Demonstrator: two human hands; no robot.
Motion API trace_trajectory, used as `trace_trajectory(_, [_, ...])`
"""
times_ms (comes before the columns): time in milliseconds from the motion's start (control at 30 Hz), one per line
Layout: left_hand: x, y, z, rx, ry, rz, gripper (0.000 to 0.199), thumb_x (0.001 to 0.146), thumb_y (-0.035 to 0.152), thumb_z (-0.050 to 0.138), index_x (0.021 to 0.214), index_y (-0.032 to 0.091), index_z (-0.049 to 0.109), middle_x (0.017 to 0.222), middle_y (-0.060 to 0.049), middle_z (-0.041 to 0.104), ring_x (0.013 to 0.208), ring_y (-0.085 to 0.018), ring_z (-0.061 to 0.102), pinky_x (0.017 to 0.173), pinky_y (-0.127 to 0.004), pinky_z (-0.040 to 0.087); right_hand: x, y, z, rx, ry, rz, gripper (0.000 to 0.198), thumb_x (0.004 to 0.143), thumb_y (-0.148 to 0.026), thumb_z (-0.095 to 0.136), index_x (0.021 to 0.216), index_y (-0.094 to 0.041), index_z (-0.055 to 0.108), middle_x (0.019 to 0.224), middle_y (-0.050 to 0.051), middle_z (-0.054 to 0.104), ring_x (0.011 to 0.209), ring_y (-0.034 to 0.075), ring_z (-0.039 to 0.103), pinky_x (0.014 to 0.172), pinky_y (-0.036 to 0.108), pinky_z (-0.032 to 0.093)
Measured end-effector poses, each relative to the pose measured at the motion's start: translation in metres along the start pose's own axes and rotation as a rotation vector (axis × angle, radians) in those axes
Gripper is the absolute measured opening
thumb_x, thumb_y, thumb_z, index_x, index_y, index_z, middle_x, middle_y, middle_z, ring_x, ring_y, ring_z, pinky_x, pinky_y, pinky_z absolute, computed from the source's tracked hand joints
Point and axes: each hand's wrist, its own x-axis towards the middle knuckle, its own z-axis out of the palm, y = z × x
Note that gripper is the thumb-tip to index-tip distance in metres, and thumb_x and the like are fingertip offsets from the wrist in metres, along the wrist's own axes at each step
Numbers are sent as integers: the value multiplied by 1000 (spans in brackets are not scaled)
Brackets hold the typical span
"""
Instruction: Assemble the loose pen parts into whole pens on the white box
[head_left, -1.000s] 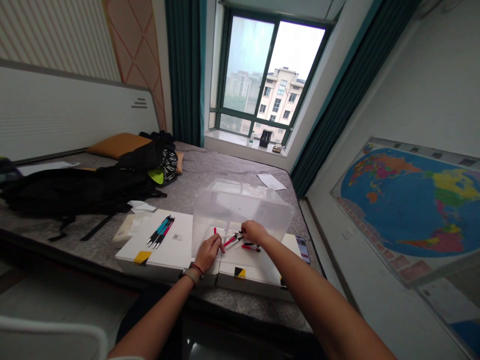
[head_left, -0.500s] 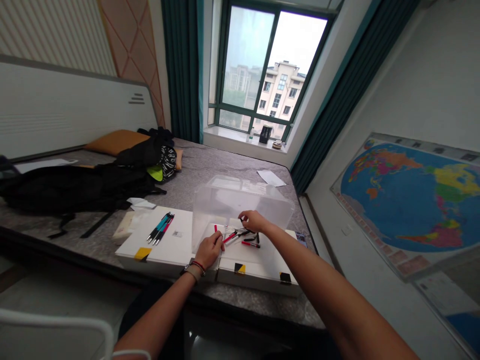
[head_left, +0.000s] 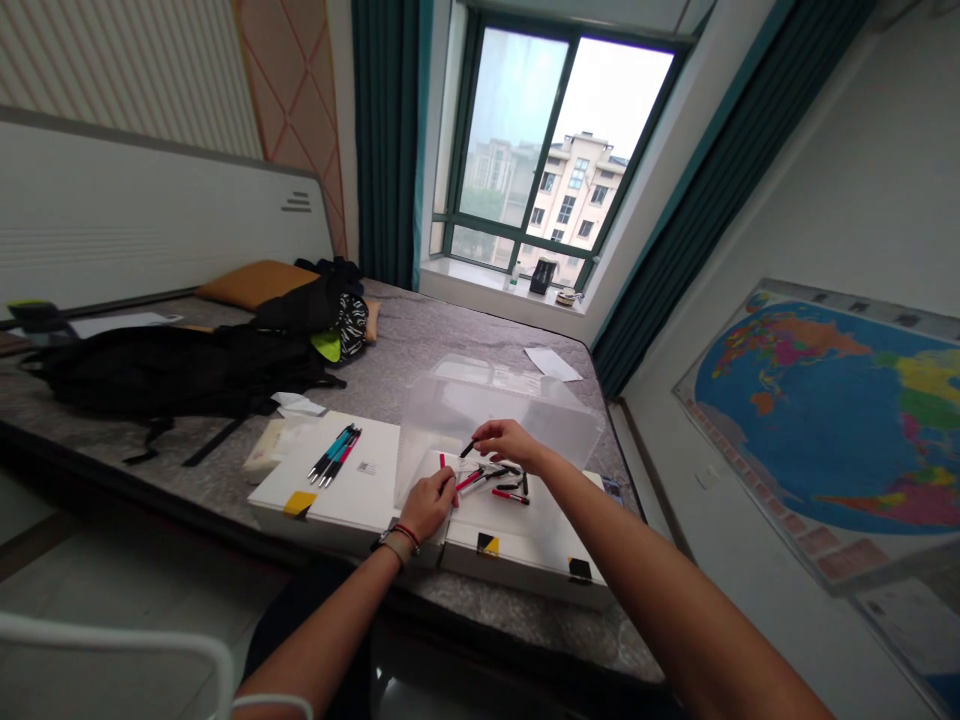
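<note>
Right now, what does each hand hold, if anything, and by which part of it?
The right hand holds a slim black item by one end. The left hand seems to hold a slim red item; where exactly is hidden.

I'm working by daylight alone, as far as I can see, and it comes from the window (head_left: 562, 150) ahead. The sky in its right-hand pane is burnt out to flat white; the left pane looks hazy and bluish. Indoors everything runs dim. The black backpack (head_left: 165, 370) sinks into near-featureless dark, and the floor (head_left: 97, 560) falls into shadow beside the bed (head_left: 431, 325), with a small glint low in my view. The clear plastic box (head_left: 525, 425) gives a soft, milky sheen. My wide lens tilts the curtain (head_left: 697, 190) and stretches the world map (head_left: 810, 410) towards the edge. The printed label (head_left: 366, 467) is too soft to read.
</note>
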Motion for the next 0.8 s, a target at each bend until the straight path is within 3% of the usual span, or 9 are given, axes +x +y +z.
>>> trace_trajectory(433, [-4, 5, -2, 88, -6, 50, 28, 90, 35, 35, 80, 23, 58, 73, -2, 63, 71, -17, 59, 66, -25, 38, 13, 23, 12, 16, 180, 63, 12, 73, -20, 69, 80, -14, 63, 73, 3, 66, 66, 12, 63, 52, 17, 49])
trace_trajectory(600, [-3, 6, -2, 86, -3, 73, 30, 91, 35, 33, 81, 22, 58, 72, -2, 62, 70, -17, 58, 65, -25, 38, 6, 23, 18, 230, 316, 47, 20, 75, -26, 69, 76, -16, 52, 79, 5, 67, 71, 16, 68, 54, 21, 54])
trace_trajectory(800, [-3, 5, -2, 76, -17, 70, 30, 91, 35, 32, 80, 22, 57, 72, -1, 62, 69, -16, 58, 64, -25, 37, -4, 19, 15, 472, 381, 33, 18, 76, -15, 65, 80, -17, 47, 88, 7, 67, 75, 16, 69, 65, 24, 58])
